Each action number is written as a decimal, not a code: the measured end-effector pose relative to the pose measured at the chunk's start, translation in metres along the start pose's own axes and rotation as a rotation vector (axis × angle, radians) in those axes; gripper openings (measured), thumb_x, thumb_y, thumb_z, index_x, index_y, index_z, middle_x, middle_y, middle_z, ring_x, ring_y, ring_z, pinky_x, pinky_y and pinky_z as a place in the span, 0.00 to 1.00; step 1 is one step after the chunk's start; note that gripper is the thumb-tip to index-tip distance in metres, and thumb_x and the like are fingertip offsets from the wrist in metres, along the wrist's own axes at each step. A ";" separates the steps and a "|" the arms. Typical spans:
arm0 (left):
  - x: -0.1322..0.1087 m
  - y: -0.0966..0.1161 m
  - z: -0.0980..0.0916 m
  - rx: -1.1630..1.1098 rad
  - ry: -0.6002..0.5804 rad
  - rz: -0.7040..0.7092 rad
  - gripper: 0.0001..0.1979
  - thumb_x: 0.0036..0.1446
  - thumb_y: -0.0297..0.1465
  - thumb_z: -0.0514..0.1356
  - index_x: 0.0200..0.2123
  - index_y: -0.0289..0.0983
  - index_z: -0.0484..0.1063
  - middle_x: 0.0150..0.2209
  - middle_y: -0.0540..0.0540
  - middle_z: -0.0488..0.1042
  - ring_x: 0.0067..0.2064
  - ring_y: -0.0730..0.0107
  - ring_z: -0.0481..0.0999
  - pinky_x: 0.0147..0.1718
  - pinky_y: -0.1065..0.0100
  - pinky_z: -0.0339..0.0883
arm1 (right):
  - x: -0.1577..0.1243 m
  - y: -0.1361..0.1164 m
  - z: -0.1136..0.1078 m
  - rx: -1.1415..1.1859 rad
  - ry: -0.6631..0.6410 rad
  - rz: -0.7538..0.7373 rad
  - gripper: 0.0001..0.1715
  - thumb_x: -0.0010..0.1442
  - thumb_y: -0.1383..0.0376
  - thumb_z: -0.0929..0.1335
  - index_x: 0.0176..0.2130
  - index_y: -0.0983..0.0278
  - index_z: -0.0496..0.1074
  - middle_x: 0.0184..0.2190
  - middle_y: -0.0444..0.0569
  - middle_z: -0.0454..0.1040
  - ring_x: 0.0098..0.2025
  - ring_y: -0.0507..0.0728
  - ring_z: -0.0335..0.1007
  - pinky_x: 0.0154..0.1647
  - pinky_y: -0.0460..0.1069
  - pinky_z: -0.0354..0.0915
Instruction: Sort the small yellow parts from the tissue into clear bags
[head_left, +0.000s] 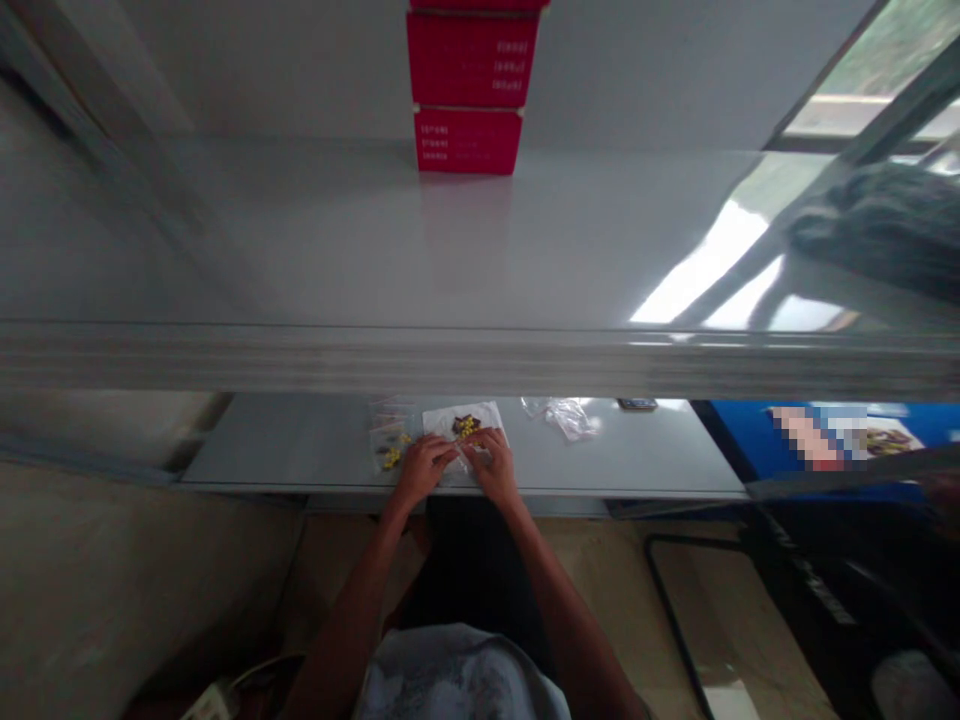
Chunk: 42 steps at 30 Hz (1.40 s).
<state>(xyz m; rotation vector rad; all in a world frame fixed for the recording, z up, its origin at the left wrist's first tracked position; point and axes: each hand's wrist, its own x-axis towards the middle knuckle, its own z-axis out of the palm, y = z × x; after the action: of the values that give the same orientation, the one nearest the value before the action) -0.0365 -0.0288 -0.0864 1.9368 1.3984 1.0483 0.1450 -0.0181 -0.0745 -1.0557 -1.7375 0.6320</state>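
Note:
My left hand (pixel 424 466) and my right hand (pixel 493 466) meet over the front of the grey table, fingers pinched toward each other. Between the fingertips is what looks like a small clear plastic bag (pixel 468 459), partly hidden by the hands. Just beyond them, a small pile of yellow and dark pieces (pixel 466 425) lies on a white sheet (pixel 491 413); their kind is too small to make out. Left of my left hand are clear plastic bags (pixel 384 437) with similar yellow and dark pieces in or beside them.
Crumpled clear plastic (pixel 574 418) and a dark flat object (pixel 637 404) lie to the right on the table (pixel 289 440). Overhead, a grey shelf (pixel 315 260) carries stacked red boxes (pixel 469 140) and blocks part of the view. A blue surface (pixel 750 425) stands farther right.

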 end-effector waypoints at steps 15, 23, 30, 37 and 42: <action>-0.005 0.002 -0.013 -0.245 0.280 -0.240 0.23 0.64 0.48 0.55 0.35 0.37 0.81 0.29 0.47 0.77 0.33 0.67 0.75 0.34 0.70 0.69 | -0.005 0.004 0.008 -0.173 0.084 0.057 0.10 0.67 0.66 0.65 0.40 0.61 0.78 0.41 0.53 0.74 0.47 0.60 0.68 0.51 0.55 0.66; -0.003 0.005 -0.010 -0.185 0.193 -0.203 0.21 0.64 0.47 0.57 0.35 0.37 0.81 0.32 0.44 0.79 0.36 0.64 0.76 0.37 0.67 0.70 | -0.005 0.008 0.011 -0.264 0.071 0.052 0.09 0.67 0.66 0.66 0.39 0.61 0.77 0.42 0.53 0.74 0.47 0.61 0.66 0.52 0.57 0.65; -0.001 0.001 0.001 -0.003 0.033 -0.009 0.11 0.64 0.36 0.59 0.40 0.41 0.82 0.36 0.43 0.81 0.41 0.62 0.78 0.48 0.60 0.70 | 0.000 0.004 0.004 -0.061 -0.072 -0.039 0.09 0.67 0.62 0.68 0.38 0.59 0.79 0.39 0.51 0.77 0.44 0.59 0.70 0.49 0.55 0.67; -0.002 -0.002 -0.002 -0.026 0.063 -0.041 0.13 0.67 0.34 0.56 0.46 0.41 0.81 0.39 0.43 0.80 0.43 0.62 0.78 0.47 0.61 0.70 | -0.002 0.009 0.007 -0.014 -0.046 -0.044 0.08 0.66 0.62 0.69 0.36 0.59 0.80 0.38 0.50 0.77 0.44 0.59 0.71 0.48 0.54 0.69; -0.001 0.003 -0.004 -0.069 0.060 -0.052 0.12 0.65 0.34 0.58 0.45 0.41 0.81 0.39 0.43 0.81 0.43 0.62 0.78 0.47 0.61 0.70 | 0.000 0.001 0.003 0.094 -0.016 0.014 0.11 0.66 0.59 0.68 0.36 0.60 0.79 0.37 0.51 0.76 0.42 0.58 0.73 0.46 0.52 0.70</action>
<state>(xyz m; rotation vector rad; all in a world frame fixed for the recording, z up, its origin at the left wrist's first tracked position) -0.0381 -0.0306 -0.0821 1.8248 1.4179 1.1238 0.1430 -0.0175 -0.0766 -1.0008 -1.6983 0.7255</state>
